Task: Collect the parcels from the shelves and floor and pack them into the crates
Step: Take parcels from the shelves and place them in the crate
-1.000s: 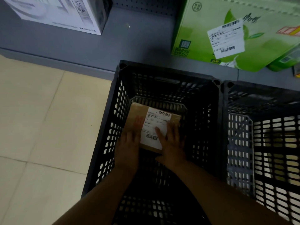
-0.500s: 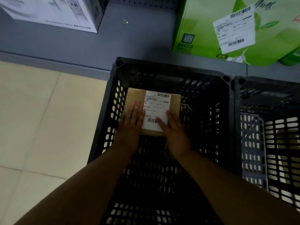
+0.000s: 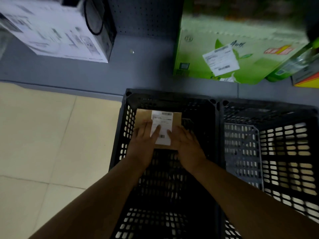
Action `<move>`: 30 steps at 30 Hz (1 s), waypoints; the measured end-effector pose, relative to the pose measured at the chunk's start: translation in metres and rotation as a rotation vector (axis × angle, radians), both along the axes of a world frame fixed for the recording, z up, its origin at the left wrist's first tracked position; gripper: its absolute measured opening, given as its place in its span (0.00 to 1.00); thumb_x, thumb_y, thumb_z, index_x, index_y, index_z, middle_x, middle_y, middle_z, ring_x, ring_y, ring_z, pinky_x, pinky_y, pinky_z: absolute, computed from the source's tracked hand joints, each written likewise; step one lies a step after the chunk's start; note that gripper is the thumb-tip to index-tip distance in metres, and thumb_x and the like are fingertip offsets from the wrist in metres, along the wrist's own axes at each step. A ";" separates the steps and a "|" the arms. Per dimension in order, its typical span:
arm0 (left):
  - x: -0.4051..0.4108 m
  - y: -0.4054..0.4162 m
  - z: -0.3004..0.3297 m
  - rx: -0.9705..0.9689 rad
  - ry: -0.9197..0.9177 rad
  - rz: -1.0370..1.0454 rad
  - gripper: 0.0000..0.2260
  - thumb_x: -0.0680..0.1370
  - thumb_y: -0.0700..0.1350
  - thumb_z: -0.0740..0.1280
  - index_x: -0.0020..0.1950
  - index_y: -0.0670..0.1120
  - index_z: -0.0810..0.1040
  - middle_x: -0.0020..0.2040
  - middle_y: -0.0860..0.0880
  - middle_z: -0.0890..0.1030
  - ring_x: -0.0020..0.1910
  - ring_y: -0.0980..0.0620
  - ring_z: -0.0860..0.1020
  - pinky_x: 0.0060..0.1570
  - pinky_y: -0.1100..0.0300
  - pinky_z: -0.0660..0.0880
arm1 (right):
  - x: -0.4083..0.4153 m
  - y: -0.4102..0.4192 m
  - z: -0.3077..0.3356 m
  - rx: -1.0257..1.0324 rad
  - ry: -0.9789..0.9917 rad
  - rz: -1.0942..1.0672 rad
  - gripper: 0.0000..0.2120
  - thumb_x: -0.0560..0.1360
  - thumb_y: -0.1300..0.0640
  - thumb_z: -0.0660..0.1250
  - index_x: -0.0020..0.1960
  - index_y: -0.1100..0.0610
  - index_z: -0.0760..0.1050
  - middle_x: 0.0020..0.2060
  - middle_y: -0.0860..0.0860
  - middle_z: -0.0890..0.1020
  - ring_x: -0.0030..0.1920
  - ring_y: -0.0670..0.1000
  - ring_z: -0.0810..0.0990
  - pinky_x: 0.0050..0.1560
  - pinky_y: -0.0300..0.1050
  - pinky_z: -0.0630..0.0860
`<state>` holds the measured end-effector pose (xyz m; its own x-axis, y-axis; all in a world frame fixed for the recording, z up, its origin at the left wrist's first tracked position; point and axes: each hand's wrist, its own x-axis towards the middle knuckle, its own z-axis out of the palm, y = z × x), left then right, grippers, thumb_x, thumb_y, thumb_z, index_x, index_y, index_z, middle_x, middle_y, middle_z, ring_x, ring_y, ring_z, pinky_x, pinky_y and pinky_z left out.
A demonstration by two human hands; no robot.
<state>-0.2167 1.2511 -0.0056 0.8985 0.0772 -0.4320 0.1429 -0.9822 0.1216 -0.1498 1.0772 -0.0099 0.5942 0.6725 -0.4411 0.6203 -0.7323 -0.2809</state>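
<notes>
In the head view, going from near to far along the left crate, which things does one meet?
Left hand → brown parcel → far rim of the left crate → grey shelf base → perforated back panel.

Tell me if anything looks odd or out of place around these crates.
Nothing looks damaged or spilled. The brown parcel sits in the far left corner of the left crate, under the left hand and right hand. The green box on the shelf sits slightly askew.
</notes>
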 end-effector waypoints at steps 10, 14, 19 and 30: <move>0.017 -0.050 0.236 -0.039 -0.099 0.019 0.43 0.74 0.41 0.68 0.77 0.51 0.40 0.77 0.44 0.44 0.76 0.43 0.46 0.73 0.50 0.49 | 0.016 -0.057 0.231 0.037 -0.155 -0.095 0.36 0.75 0.61 0.61 0.77 0.54 0.46 0.76 0.58 0.50 0.76 0.56 0.50 0.74 0.54 0.43; 0.026 -0.070 0.330 -0.036 -0.149 -0.025 0.39 0.75 0.44 0.67 0.77 0.49 0.43 0.77 0.45 0.50 0.75 0.45 0.52 0.73 0.52 0.52 | 0.015 -0.088 0.330 0.026 -0.213 -0.199 0.35 0.74 0.58 0.62 0.77 0.53 0.51 0.75 0.56 0.56 0.74 0.55 0.55 0.74 0.52 0.47; 0.028 -0.100 0.424 -0.141 -0.132 -0.046 0.35 0.77 0.45 0.64 0.77 0.49 0.46 0.76 0.43 0.50 0.73 0.42 0.56 0.70 0.51 0.61 | 0.002 -0.135 0.440 0.029 -0.271 -0.427 0.35 0.73 0.53 0.64 0.76 0.51 0.53 0.71 0.51 0.63 0.71 0.53 0.60 0.72 0.48 0.53; 0.020 -0.218 0.559 -0.339 -0.203 -0.239 0.29 0.78 0.45 0.63 0.76 0.53 0.55 0.77 0.47 0.54 0.73 0.45 0.59 0.66 0.52 0.67 | -0.083 -0.278 0.592 0.006 -0.317 -0.874 0.32 0.73 0.52 0.64 0.74 0.51 0.58 0.69 0.52 0.66 0.69 0.55 0.63 0.68 0.48 0.59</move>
<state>-0.1963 1.0334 0.5533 0.9432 -0.2572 -0.2106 -0.1423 -0.8849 0.4435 -0.2324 0.7987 0.5820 0.9832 -0.0688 -0.1691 -0.1023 -0.9748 -0.1981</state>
